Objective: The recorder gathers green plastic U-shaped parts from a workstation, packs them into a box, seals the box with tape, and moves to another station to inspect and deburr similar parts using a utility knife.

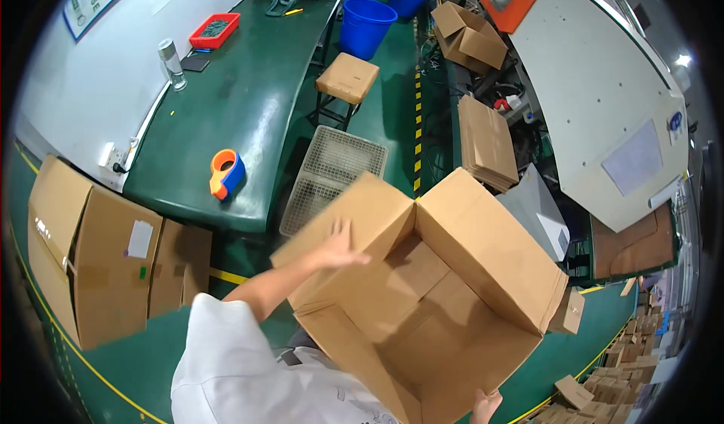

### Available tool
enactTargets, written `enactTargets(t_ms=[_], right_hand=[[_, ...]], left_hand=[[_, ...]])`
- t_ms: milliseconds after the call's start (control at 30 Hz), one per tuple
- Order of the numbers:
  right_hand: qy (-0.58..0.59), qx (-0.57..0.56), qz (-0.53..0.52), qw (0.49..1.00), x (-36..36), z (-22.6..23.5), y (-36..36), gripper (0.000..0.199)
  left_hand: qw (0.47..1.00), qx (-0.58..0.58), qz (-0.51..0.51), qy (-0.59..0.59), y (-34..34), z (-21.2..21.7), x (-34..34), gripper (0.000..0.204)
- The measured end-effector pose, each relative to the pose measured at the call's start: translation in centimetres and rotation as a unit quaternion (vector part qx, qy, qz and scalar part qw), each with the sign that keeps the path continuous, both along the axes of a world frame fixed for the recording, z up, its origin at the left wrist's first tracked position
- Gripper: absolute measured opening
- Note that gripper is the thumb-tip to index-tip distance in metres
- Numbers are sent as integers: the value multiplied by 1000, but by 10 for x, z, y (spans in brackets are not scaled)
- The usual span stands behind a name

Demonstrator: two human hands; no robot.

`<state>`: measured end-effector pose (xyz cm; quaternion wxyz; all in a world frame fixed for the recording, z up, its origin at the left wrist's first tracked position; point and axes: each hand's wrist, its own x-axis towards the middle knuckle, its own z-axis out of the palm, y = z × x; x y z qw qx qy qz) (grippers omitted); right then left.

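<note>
A large open cardboard box [452,326] is right in front of me, its inside facing up and its upper flaps spread outward. The inside shows bare brown cardboard. My left hand [343,249] lies across the flap [369,209] on the box's left, fingers stretched out and apart. At the lower right, my right hand [486,404] grips the box's near edge, its fingers partly hidden by the cardboard.
Left stands a green worktable [204,130] with an orange-and-blue tape dispenser [226,175], a red tray [215,30] and a bottle [172,66]. Beyond the box are grey plastic crates [339,152], a stool [347,77] and blue bins [367,28]. Cartons [113,262] stand at left.
</note>
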<state>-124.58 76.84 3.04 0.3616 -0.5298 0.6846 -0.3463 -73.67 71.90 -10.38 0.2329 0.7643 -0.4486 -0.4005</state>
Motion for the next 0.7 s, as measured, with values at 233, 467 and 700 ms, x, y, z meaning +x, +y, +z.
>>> enactTargets(t_ms=[233,467,700], right_hand=[[161,7,143,976,64,-45,-160,21],[72,46,290,953,222,-139,-372,22],[166,42,360,917,374,-251,-522,23]], left_hand=[[981,74,171,62,12,-64,29,32],[929,46,330,-163,-78,-56,113,40],[827,-7,514,-228,-15,-44,-13,50]])
